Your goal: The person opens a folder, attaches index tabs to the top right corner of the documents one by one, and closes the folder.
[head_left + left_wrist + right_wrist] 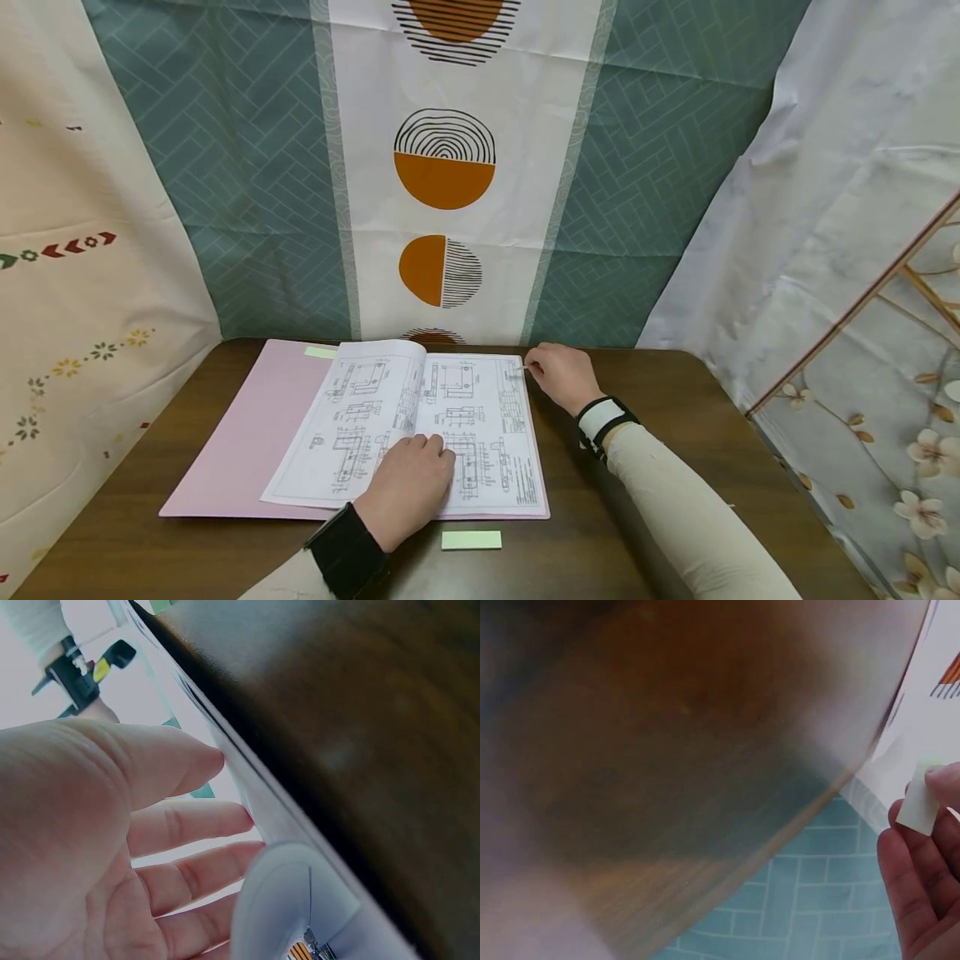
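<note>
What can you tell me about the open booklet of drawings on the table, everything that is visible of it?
The booklet of drawings is white paper printed with black technical line drawings and small tables. It lies open and flat on a pink folder on the brown table; its left page bulges near the spine. The left hand rests on its lower middle. The right hand is at its upper right corner, pinching a small pale green slip.

Cream long sleeves, black wrist strap on left, black-and-white strap on right, yellow tab
</note>
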`<state>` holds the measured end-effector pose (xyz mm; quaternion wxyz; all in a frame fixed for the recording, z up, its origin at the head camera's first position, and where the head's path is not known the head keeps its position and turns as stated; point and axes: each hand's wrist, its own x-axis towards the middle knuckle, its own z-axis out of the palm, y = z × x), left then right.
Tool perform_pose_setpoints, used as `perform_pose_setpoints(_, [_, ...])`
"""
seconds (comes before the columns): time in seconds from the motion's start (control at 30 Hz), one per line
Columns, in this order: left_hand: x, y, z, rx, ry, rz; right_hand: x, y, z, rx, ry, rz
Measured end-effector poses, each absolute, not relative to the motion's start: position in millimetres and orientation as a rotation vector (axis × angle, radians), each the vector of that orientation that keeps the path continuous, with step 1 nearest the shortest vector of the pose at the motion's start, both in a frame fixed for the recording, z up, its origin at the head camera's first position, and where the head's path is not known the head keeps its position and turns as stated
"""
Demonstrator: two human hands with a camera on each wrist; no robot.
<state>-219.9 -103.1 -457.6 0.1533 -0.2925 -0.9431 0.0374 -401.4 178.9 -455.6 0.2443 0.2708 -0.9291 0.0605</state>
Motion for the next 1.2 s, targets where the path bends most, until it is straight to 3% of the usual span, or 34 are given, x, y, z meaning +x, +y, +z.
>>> perform_pose_setpoints(1.2, [-219.8, -102.6, -457.3, -0.833, -2.679, 0.113, -426.0, 175.4, -461.8, 0.845, -2.692, -0.089])
